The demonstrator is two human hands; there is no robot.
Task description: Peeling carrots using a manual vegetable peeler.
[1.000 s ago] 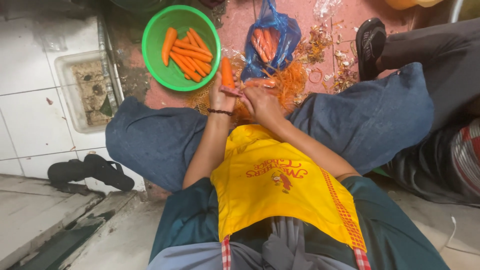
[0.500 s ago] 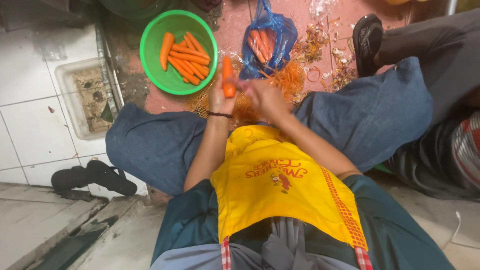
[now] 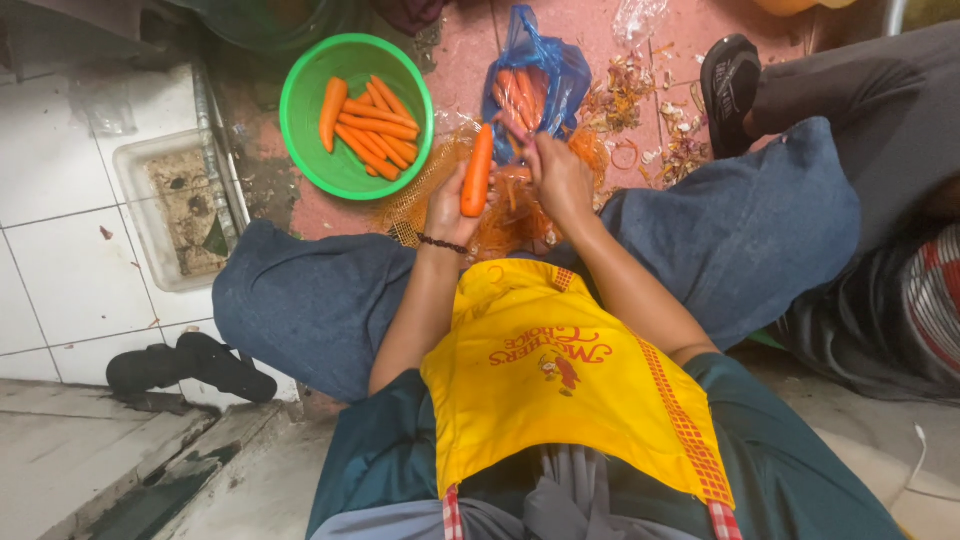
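Observation:
My left hand [image 3: 448,205] grips an orange carrot [image 3: 477,168], held upright over a heap of orange peelings [image 3: 520,215] between my knees. My right hand [image 3: 560,178] is closed beside the carrot's right side; what it holds is hidden by the fingers. A green bowl [image 3: 300,140] at the upper left holds several peeled carrots [image 3: 365,125]. A blue plastic bag [image 3: 560,70] with more carrots lies just beyond my hands. A dark bead bracelet circles my left wrist.
A floor drain recess [image 3: 180,205] sits in white tiles at the left, black sandals [image 3: 190,365] below it. Another person's leg and black shoe [image 3: 728,85] are at the upper right. Onion skins [image 3: 640,95] litter the pink floor. A yellow apron [image 3: 560,370] covers my lap.
My left hand has turned the carrot more upright and lifted it slightly. My right hand stays beside it. The view has shifted a little downward.

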